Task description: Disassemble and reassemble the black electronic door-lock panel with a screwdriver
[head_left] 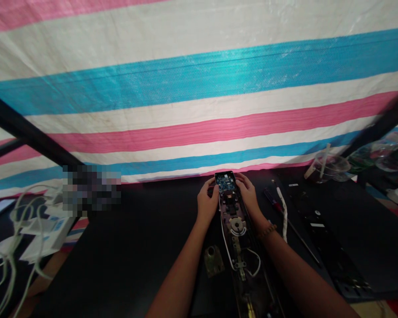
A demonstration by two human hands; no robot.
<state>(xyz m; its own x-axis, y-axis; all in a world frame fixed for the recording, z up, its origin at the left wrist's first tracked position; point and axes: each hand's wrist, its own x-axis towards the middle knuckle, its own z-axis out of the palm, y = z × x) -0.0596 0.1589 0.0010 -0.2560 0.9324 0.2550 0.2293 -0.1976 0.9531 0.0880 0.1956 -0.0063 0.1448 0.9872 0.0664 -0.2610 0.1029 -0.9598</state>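
A long, narrow electronic door lock (231, 209), opened up, lies on the black table with its far end pointing away from me. My left hand (208, 202) wraps the left side of that far end, thumb near the edge. On the opposite side, my right hand (247, 194) grips it too. Between them a blue circuit board (226, 182) is exposed. Lower down the body are a round metal part (238, 225) and loose white wires (226, 247). A small metal plate with a round hole (214, 261) rests left of the lock.
Right of my arm lie a long screwdriver (273, 199), a white wrapped cable (283, 213) and a long black panel (328, 243). A plastic cup with a straw (328, 168) stands at the back right. White cables (15, 234) tangle at left. Behind hangs a striped tarp (199, 104).
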